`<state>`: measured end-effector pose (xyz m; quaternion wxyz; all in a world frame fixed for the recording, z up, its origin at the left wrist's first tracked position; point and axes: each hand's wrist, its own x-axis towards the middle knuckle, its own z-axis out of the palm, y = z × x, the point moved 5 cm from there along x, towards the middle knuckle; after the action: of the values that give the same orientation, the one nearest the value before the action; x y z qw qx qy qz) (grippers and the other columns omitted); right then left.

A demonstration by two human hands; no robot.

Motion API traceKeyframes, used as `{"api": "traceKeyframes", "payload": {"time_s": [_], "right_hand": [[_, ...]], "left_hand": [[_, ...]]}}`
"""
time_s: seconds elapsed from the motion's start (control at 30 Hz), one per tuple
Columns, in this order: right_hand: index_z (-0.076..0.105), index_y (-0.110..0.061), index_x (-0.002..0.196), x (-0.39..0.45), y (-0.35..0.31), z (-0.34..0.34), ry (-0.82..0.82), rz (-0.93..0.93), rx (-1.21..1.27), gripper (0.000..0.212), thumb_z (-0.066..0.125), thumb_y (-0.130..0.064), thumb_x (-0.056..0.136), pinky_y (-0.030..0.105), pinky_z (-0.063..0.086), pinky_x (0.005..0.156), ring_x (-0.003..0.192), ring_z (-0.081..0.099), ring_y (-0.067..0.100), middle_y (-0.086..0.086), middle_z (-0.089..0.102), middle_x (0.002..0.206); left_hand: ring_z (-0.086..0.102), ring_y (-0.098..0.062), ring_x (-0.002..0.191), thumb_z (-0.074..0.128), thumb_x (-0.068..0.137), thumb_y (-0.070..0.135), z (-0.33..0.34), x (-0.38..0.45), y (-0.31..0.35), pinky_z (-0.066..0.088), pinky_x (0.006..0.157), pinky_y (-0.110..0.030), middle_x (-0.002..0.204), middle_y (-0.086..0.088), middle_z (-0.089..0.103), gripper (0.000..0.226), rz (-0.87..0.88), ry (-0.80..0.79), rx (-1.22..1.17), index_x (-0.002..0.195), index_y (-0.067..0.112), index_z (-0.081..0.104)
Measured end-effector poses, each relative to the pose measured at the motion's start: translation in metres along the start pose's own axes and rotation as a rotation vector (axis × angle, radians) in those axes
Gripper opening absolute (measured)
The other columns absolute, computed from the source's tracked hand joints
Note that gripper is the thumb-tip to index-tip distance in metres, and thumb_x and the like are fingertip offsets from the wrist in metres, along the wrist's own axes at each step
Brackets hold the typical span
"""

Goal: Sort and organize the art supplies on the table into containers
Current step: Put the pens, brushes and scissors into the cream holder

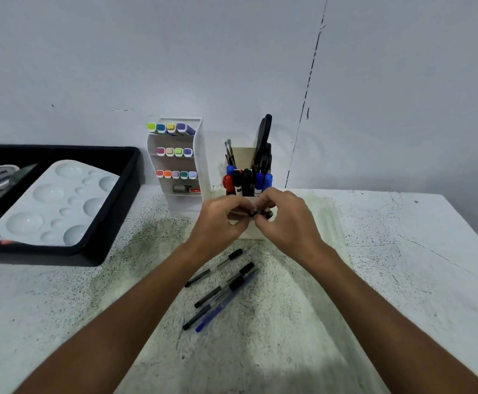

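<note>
Meanwhile, both hands meet just in front of the cream pen holder [249,230], the left hand [220,220] and right hand [286,220] each pinching a small dark item [260,213] between curled fingertips; what it is cannot be told. Four pens [220,291] lie loose on the speckled table [402,251] beneath the wrists, with a marker rack [198,155] and a black tray [112,211] holding a white palette [55,203] off to the left.

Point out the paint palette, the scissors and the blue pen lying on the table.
paint palette [58,200], head view, middle of its white face
scissors [264,137], head view, black handle
blue pen [226,301], head view, mid-barrel
</note>
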<state>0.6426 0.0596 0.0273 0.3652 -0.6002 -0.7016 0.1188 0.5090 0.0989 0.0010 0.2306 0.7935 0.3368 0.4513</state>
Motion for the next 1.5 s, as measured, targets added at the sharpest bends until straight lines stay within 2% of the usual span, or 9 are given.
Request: {"api": "traceKeyframes", "payload": {"time_s": [0.2, 0.33, 0.43, 0.67, 0.9, 1.03, 1.2, 1.4, 1.5], "right_hand": [[0.062, -0.015, 0.099, -0.006, -0.004, -0.004, 0.056, -0.02, -0.028, 0.021, 0.065, -0.021, 0.079, 0.041, 0.048, 0.084, 0.091, 0.057, 0.018, -0.003, 0.066, 0.092], [0.065, -0.009, 0.089, -0.028, -0.024, -0.009, 0.265, -0.253, 0.023, 0.016, 0.054, -0.02, 0.083, 0.029, 0.048, 0.071, 0.077, 0.054, 0.012, -0.006, 0.06, 0.083], [0.065, -0.01, 0.09, -0.05, -0.02, 0.013, 0.084, -0.296, 0.106, 0.015, 0.052, -0.017, 0.087, 0.017, 0.045, 0.058, 0.065, 0.05, 0.005, -0.012, 0.052, 0.084], [0.065, -0.022, 0.124, -0.058, 0.042, 0.061, -0.377, 0.004, -0.194, 0.038, 0.053, -0.009, 0.091, 0.037, 0.052, 0.077, 0.09, 0.06, 0.023, 0.002, 0.054, 0.109], [0.072, -0.02, 0.108, -0.053, 0.053, 0.059, -0.454, 0.019, -0.172, 0.02, 0.061, -0.015, 0.092, 0.027, 0.048, 0.073, 0.086, 0.057, 0.014, -0.006, 0.048, 0.103], [0.07, -0.016, 0.09, -0.049, 0.055, 0.045, -0.518, 0.176, 0.154, 0.006, 0.07, -0.012, 0.086, 0.014, 0.042, 0.063, 0.073, 0.054, 0.008, -0.005, 0.056, 0.095], [0.069, -0.008, 0.089, -0.046, 0.035, 0.018, -0.394, 0.26, 0.621, 0.007, 0.069, -0.002, 0.085, 0.022, 0.037, 0.051, 0.053, 0.048, 0.013, -0.002, 0.066, 0.062], [0.067, -0.006, 0.085, -0.039, -0.014, -0.016, -0.063, 0.057, 0.892, 0.017, 0.065, 0.011, 0.082, 0.016, 0.048, 0.057, 0.064, 0.063, 0.014, 0.009, 0.068, 0.074], [0.07, -0.015, 0.088, -0.032, -0.032, -0.037, 0.151, -0.073, 0.846, 0.012, 0.071, -0.006, 0.081, 0.038, 0.057, 0.067, 0.074, 0.066, 0.03, 0.01, 0.071, 0.084]], "left_hand": [[0.069, -0.007, 0.084, 0.074, 0.076, -0.006, -0.004, -0.004, 0.002, 0.056, 0.073, -0.017, 0.096, 0.0, 0.071, 0.026, -0.002, 0.012, 0.001, 0.1, 0.004, 0.073], [0.063, -0.006, 0.076, 0.075, 0.078, 0.0, -0.015, -0.019, -0.005, 0.052, 0.061, -0.017, 0.088, 0.004, 0.067, 0.021, 0.01, 0.041, 0.105, 0.096, 0.008, 0.07], [0.057, -0.003, 0.067, 0.077, 0.077, 0.004, -0.017, -0.04, -0.02, 0.044, 0.059, -0.009, 0.078, 0.012, 0.063, 0.018, -0.052, -0.028, 0.176, 0.092, 0.011, 0.071], [0.053, -0.009, 0.084, 0.074, 0.081, 0.027, 0.005, -0.064, -0.051, 0.042, 0.073, -0.024, 0.095, 0.001, 0.061, 0.034, -0.27, -0.312, 0.367, 0.111, 0.012, 0.07], [0.053, -0.014, 0.077, 0.071, 0.083, 0.022, 0.013, -0.065, -0.049, 0.041, 0.067, -0.026, 0.08, 0.005, 0.055, 0.015, -0.314, -0.315, 0.364, 0.095, 0.014, 0.074], [0.055, -0.001, 0.065, 0.071, 0.082, 0.014, 0.001, -0.056, -0.046, 0.041, 0.059, -0.016, 0.072, 0.01, 0.063, 0.01, -0.382, -0.249, 0.24, 0.091, 0.016, 0.075], [0.065, -0.012, 0.069, 0.07, 0.086, 0.009, -0.027, -0.039, -0.028, 0.056, 0.063, -0.024, 0.079, 0.001, 0.068, 0.036, -0.421, -0.173, 0.09, 0.12, 0.02, 0.062], [0.068, -0.008, 0.073, 0.071, 0.084, 0.003, -0.059, -0.019, 0.007, 0.056, 0.069, -0.019, 0.082, 0.002, 0.068, 0.039, -0.241, -0.015, 0.019, 0.113, 0.026, 0.059], [0.068, -0.006, 0.083, 0.071, 0.082, -0.002, -0.069, -0.012, 0.028, 0.055, 0.074, -0.015, 0.089, 0.008, 0.067, 0.036, -0.116, 0.096, 0.007, 0.11, 0.02, 0.061]]}}
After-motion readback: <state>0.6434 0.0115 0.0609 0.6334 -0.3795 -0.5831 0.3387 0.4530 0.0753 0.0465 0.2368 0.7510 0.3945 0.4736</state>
